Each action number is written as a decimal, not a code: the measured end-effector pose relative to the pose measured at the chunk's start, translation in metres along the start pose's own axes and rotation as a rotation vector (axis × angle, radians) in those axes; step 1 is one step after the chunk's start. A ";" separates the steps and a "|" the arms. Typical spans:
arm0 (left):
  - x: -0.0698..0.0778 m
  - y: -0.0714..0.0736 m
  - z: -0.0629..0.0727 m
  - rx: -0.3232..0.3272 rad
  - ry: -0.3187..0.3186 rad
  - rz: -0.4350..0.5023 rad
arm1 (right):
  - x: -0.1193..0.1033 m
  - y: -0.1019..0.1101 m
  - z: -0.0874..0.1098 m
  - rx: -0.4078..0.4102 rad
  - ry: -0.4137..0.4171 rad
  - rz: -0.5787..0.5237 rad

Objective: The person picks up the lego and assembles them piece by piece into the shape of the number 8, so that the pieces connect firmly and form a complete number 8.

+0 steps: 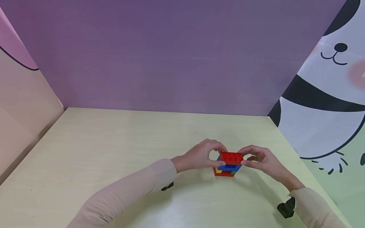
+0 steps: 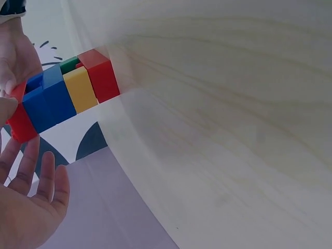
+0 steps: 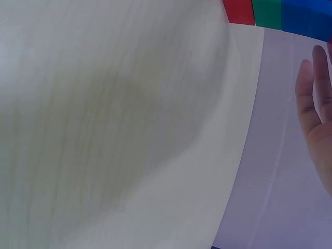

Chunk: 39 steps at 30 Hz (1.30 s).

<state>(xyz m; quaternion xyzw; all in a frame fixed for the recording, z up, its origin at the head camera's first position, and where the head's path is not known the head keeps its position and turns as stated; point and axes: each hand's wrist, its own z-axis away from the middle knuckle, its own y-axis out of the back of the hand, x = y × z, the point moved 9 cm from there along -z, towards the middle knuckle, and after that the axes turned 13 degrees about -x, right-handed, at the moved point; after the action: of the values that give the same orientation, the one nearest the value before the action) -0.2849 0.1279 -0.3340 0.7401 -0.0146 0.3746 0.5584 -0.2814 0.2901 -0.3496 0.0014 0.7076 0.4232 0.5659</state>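
Observation:
A stack of toy building bricks stands on the table, topped by a red brick (image 1: pixel 232 157) with studs. Below the top come blue bricks (image 2: pixel 51 98), then a yellow brick (image 2: pixel 80 89) and a green brick (image 3: pixel 267 13), with another red brick (image 2: pixel 101 75) at the bottom. My left hand (image 1: pixel 203 155) pinches the left end of the top red brick between thumb and fingers. At its right end my right hand (image 1: pixel 260 160) grips the same brick. The right wrist view cuts off the top of the stack.
The pale wooden table (image 1: pixel 114 142) stretches to the left of the stack. Behind it rises a purple wall panel (image 1: pixel 171 57). A panda picture (image 1: pixel 330 95) covers the right side panel, beyond the table's right edge.

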 end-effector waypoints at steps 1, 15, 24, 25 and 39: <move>0.000 0.000 0.000 -0.003 0.002 0.001 | 0.000 0.000 0.000 -0.003 0.000 -0.002; -0.005 0.003 -0.005 -0.024 0.005 0.046 | 0.000 0.002 -0.005 -0.013 0.017 -0.034; -0.013 0.005 -0.009 -0.029 0.018 0.111 | 0.001 0.003 -0.009 0.007 0.020 -0.052; -0.013 0.005 -0.010 -0.027 0.018 0.117 | 0.002 0.004 -0.010 0.013 0.020 -0.053; -0.027 0.007 -0.017 -0.008 0.054 0.131 | 0.001 0.004 -0.012 0.150 -0.002 0.058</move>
<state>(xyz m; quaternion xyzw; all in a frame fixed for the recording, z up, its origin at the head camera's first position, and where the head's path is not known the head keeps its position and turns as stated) -0.3161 0.1290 -0.3422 0.7249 -0.0495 0.4300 0.5360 -0.2936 0.2860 -0.3479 0.0646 0.7364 0.3853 0.5524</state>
